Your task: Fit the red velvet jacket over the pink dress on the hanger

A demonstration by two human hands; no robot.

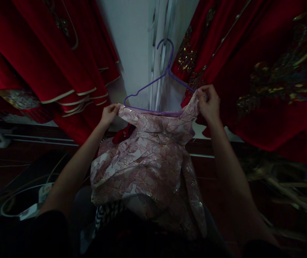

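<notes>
A pink brocade dress (153, 154) with gold-glinting patterns is spread in front of me, its lower part over my lap. My left hand (110, 114) pinches its left shoulder edge. At the other shoulder, my right hand (209, 103) grips the strap between thumb and fingers. Through the neckline runs a purple hanger (149, 85); its hook points up and away from me, and its lower bar lies along the top edge of the dress. The hanger's right end is partly hidden by the strap near my right fingers.
Red garments with pale trim (48, 71) hang at the left, and red garments with gold embroidery (263, 79) at the right. Between them stands a white wall (134, 46) with metal rails. A power strip (44, 191) and cables lie lower left; blurred slats show lower right.
</notes>
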